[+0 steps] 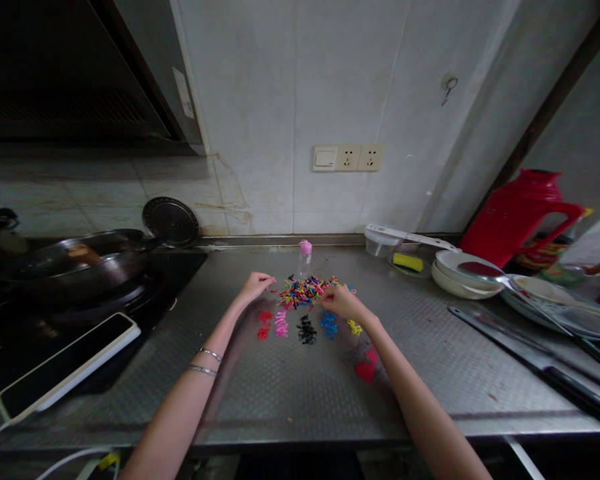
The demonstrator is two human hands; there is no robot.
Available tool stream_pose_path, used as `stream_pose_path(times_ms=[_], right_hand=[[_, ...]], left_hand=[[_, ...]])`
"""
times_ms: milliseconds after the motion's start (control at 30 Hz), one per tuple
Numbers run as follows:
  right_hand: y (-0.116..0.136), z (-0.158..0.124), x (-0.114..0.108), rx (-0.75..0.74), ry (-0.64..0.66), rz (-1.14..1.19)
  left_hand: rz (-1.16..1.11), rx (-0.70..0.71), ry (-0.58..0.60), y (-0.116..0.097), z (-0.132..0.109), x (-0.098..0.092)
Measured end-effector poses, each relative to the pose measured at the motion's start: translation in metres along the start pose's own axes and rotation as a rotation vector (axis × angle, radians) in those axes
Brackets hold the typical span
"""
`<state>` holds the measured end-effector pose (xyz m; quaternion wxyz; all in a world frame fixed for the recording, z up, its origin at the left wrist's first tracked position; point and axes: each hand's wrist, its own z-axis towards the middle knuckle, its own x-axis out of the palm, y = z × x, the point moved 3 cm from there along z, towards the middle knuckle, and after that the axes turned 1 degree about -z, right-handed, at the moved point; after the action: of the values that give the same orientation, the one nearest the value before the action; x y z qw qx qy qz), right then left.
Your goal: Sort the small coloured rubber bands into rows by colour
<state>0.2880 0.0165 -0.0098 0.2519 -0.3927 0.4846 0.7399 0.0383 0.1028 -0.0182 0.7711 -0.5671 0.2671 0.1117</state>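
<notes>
The band pile [300,293] stretches crosswise between my left hand [255,285] and nearer right hand [344,302], both curled, any grip too small to tell.

- Hands, 2: we list the left hand [255,285] and the right hand [341,301], both bare.
- Left forearm [177,427]: bare but for 2 bracelets, slim, rounded, silver-coloured and shiny.
- Upper bracelet [211,354]: nearer the hand.
- Lower bracelet [203,370]: just beside it, nearer the elbow; we find any engraving on either too small to read.
- Right forearm [420,400]: bare along all the length we see.
</notes>
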Motion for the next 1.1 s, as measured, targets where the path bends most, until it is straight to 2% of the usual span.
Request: stream_pose_path(times_ms=[67,233,367,533,733,900,1100], right_hand=[[0.005,0.002,0.005,-0.04,-0.022,0.028],[0.027,0.013,0.019,-0.178,0.023,0.025],[0.049,0.024,0.026,-0.253,0.073,-0.036],[0.065,0.034,0.037,-0.27,0.128,-0.173],[0.062,0.037,0.048,-0.259,0.155,-0.245],[0.053,0.036,0.04,-0.267,0.117,-0.21],[0.056,0.035,0.042,-0.304,0.174,-0.27]], left_hand=[[0.029,-0.018,0.022,0.001,0.0,-0.001],[0.068,-0.028,0.175,0.008,-0.002,0.0],[0.127,0.002,0.207,0.011,-0.003,0.002],[0.19,0.012,0.241,0.012,-0.004,0.004],[0.241,0.012,0.22,0.011,-0.004,0.003],[0.228,0.021,0.201,0.008,-0.006,0.0],[0.221,0.016,0.195,0.005,-0.007,-0.001]])
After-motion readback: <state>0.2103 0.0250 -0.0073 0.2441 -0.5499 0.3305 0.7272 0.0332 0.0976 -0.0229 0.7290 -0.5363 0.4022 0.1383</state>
